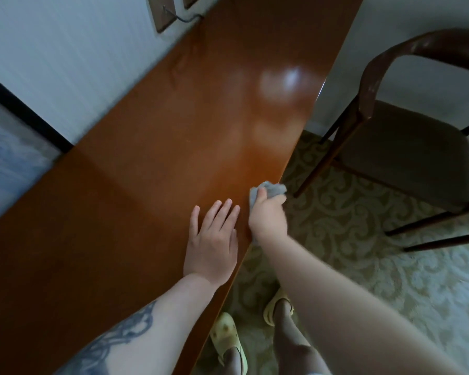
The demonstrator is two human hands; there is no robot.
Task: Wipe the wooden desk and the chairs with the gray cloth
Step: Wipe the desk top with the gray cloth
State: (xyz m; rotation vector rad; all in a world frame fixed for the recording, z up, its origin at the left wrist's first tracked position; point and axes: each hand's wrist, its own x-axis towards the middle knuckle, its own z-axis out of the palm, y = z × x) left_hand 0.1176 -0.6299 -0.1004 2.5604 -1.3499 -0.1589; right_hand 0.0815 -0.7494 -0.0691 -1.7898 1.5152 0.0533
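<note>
gray cloth [269, 191]: mostly buried in the right hand [268, 217], only a bunched end past the fingers and a scrap under the wrist visible. Right fingers wrap out of sight. Wooden desk [152, 163] cut by top, left, bottom edges; underside not visible. Chair [406, 147] cropped at right edge, legs partly out of frame. Wall plates [164, 14] clipped at top, cable blurry. Yellow clogs [226, 339] partly behind the desk edge and right forearm.

Dim, soft indoor light; a bright glare patch gleams on the polished desk [290, 79]. Wide-angle distortion bends the frame's edges, and motion blur smears the right hand [267, 216] and carpet [363, 239].
</note>
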